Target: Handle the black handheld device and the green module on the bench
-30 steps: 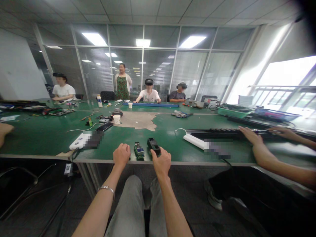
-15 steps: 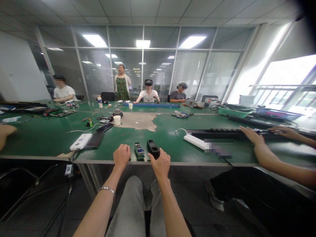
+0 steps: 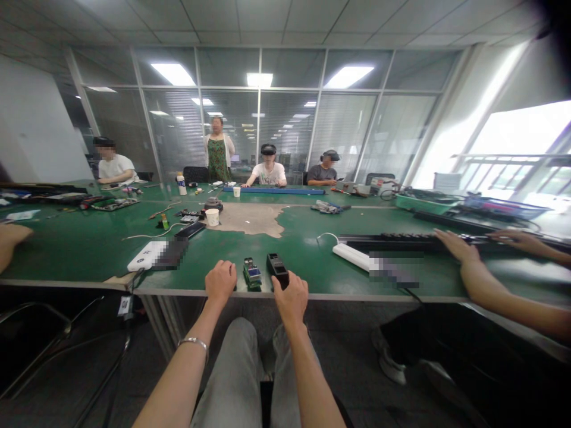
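Left hand point(image 3: 220, 280): clenched in a loose fist, knuckles resting on the near edge of the desk point(image 3: 80, 249). Nothing visible inside it. Same spot as a second ago.

Right hand point(image 3: 292, 296): curled at the near end of the black box point(image 3: 277, 265), forefinger against its left corner. Cannot tell whether it is a true grip or only a touch. Half a second ago the thumb stood spread away from the box; now it has drawn in, so the hand is closer about it.

Black box: flat on the desk, close to the near edge, barely shifted. Not lifted.

Small circuit board point(image 3: 252, 274): between the two hands, just left of the box, untouched.

Reading: the work sits with the right hand and the box; contact made, no carry.

Right of this, a co-worker's hand point(image 3: 451, 244) lies on a long keyboard point(image 3: 392, 239), a white power strip point(image 3: 352, 254) before it. Paper cup point(image 3: 212, 216) farther back.
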### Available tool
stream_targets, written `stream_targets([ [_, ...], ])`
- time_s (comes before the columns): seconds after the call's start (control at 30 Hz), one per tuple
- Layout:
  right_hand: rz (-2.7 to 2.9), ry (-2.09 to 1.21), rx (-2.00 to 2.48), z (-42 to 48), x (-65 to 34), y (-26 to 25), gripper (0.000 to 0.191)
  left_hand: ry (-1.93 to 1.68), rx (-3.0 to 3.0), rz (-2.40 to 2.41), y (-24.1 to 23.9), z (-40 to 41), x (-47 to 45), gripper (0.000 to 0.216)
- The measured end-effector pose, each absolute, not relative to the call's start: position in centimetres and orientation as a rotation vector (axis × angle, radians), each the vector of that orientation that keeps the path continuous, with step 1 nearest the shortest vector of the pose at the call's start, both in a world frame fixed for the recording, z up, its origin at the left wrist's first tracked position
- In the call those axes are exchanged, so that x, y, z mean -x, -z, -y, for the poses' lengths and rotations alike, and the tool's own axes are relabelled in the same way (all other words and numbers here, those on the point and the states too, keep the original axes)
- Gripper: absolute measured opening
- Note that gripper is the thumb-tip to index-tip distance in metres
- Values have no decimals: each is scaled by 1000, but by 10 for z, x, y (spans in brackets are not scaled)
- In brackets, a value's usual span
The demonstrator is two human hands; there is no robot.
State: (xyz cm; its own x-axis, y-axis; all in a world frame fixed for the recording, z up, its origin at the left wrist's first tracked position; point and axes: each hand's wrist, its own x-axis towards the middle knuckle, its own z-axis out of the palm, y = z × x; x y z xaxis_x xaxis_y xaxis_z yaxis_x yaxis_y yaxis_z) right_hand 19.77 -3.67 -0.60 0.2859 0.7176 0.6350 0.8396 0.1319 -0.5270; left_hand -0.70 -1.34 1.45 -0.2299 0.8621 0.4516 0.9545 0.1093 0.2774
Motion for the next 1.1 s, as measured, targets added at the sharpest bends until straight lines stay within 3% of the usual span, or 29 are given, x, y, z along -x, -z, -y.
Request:
stream_targets([
  [0.5, 1438, 47, 1432, 47, -156, -36, 35, 795, 1830, 2194, -14, 13, 9, 40],
  [1.1, 1638, 93, 1646, 58, -127, -49, 29, 791, 1845, 2216, -16, 14, 11, 43],
])
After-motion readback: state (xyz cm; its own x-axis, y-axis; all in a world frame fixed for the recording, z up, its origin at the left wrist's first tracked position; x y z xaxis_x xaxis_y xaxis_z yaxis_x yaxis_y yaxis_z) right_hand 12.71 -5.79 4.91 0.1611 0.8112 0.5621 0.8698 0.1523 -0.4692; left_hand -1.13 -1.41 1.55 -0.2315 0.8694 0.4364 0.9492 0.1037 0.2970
